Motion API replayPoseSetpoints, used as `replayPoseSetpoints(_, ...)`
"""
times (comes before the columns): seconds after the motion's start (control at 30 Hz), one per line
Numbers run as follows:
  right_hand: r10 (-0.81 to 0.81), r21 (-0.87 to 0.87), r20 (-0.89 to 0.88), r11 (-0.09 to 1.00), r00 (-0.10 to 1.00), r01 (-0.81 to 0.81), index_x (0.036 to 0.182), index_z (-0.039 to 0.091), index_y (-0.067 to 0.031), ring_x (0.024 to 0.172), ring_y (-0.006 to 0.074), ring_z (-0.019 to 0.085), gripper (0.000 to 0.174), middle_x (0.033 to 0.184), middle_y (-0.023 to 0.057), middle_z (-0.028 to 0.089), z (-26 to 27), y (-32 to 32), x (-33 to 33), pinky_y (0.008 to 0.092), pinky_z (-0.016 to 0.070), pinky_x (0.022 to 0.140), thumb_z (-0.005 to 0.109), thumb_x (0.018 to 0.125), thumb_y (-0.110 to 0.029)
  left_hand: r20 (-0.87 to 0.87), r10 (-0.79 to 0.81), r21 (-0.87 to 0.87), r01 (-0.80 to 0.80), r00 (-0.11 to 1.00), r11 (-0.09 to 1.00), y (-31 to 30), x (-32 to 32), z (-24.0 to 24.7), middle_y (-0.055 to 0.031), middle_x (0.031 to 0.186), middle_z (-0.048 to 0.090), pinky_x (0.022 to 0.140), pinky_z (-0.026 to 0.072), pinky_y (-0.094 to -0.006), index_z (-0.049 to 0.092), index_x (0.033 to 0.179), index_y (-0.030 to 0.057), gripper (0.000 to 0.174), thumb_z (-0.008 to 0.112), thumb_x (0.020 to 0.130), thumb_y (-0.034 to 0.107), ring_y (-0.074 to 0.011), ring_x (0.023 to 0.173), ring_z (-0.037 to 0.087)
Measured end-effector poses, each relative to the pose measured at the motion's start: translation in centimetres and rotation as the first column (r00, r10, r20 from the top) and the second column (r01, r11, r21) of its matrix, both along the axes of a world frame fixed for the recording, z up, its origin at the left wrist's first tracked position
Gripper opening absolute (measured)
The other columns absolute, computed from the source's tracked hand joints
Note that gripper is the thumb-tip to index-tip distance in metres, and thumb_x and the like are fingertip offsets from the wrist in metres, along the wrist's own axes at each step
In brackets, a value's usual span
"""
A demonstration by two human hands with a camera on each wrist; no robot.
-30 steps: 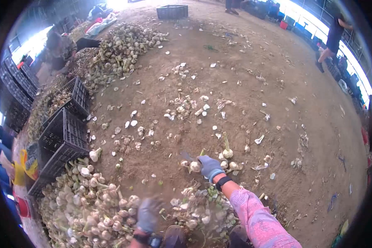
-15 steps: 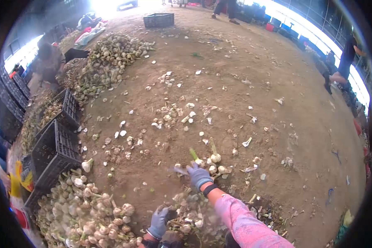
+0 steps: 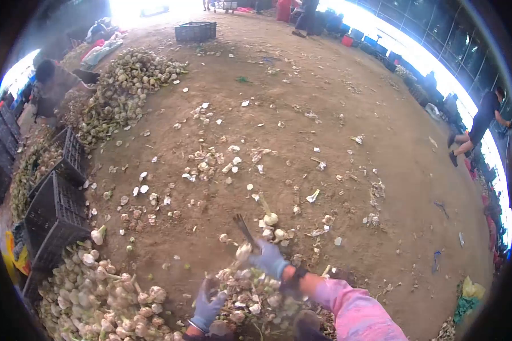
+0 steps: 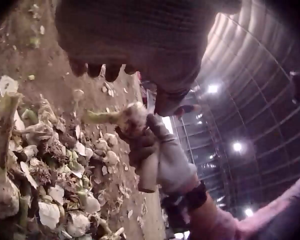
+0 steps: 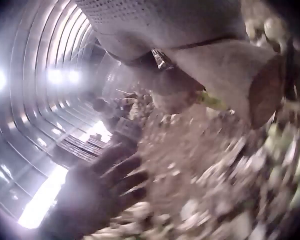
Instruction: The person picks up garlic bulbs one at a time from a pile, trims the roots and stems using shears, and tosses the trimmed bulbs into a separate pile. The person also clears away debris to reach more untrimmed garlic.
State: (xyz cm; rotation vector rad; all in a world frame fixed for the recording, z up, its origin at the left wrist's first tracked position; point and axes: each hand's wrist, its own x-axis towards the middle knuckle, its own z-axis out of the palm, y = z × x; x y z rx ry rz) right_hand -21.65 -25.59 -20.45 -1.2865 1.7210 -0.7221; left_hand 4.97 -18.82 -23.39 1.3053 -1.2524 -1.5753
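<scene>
My gloved right hand [image 3: 270, 260] grips a knife by its thick wooden handle [image 5: 230, 75], the dark blade [image 3: 244, 230] pointing forward and left. A garlic bulb [image 4: 133, 119] with a green stem is held at the blade by the same hand's fingers. My gloved left hand [image 3: 207, 307] is close by on the left, fingers spread and apart from the bulb; in the right wrist view it shows as a dark shape with extended fingers. Beneath both hands lies a heap of garlic trimmings [image 3: 250, 290]. Several bulbs [image 3: 276, 233] rest on the ground just ahead of the right hand.
A large garlic pile [image 3: 96, 301] lies to the left, beside black plastic crates [image 3: 60, 207]. Farther off are another garlic pile [image 3: 133, 77], a crouching person [image 3: 54, 85] and a crate [image 3: 195, 31]. A person [image 3: 478, 125] walks at right. Peelings litter the dirt floor.
My right hand has drawn back from the bulbs on the ground, bringing a garlic bulb with the knife. My left hand has left the pile's edge and come nearer. The head view has turned right.
</scene>
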Motion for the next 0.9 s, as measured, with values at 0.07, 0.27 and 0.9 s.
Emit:
replayPoseSetpoints(0.07, 0.021, 0.042, 0.575, 0.998, 0.818, -0.055, 0.117, 0.066, -0.0092, 0.081, 0.0136, 0.067, 0.039, 0.1, 0.0051, 0.073, 1.7, 4.6, 2.1, 0.0326, 0.0523, 0.068, 0.07, 0.092, -0.039, 0.296, -0.158, -0.27, 0.242, 0.942, 0.932, -0.4, -1.0, 3.7, -0.0183, 0.142, 0.047, 0.107, 0.0429, -0.0396, 0.039, 0.145, 0.0005, 0.075, 0.078, 0.086, 0.026, -0.0288, 0.128, 0.051)
replayPoseSetpoints(0.27, -0.02, 0.397, 0.572, 0.881, 0.82, -0.256, 0.124, 0.065, -0.006, 0.076, 0.01, 0.058, 0.044, 0.092, 0.0008, 0.067, 6.3, 9.1, 2.1, 0.0276, 0.0481, 0.066, 0.069, 0.095, -0.039, -0.145, -0.222, -0.081, 0.212, 0.964, 0.974, 2.1, -4.3, 3.9, -0.0097, 0.111, 0.062, 0.076, 0.059, -0.0282, 0.049, 0.133, 0.0052, 0.069, 0.084, 0.074, 0.021, -0.0201, 0.09, 0.067)
replayPoseSetpoints(0.9, 0.328, -0.305, -0.554, 0.775, 0.765, -0.554, 0.102, 0.064, -0.0164, 0.062, 0.0233, 0.06, 0.026, 0.067, 0.0019, 0.056, 6.0, 12.2, 0.1, 0.0382, 0.0426, 0.056, 0.073, 0.08, -0.027, -0.666, -0.24, 0.15, 0.441, 0.707, 0.885, 4.2, -3.9, 3.8, -0.0278, 0.132, 0.055, 0.104, 0.05, -0.0484, 0.038, 0.138, -0.009, 0.071, 0.055, 0.098, 0.047, -0.0358, 0.12, 0.06)
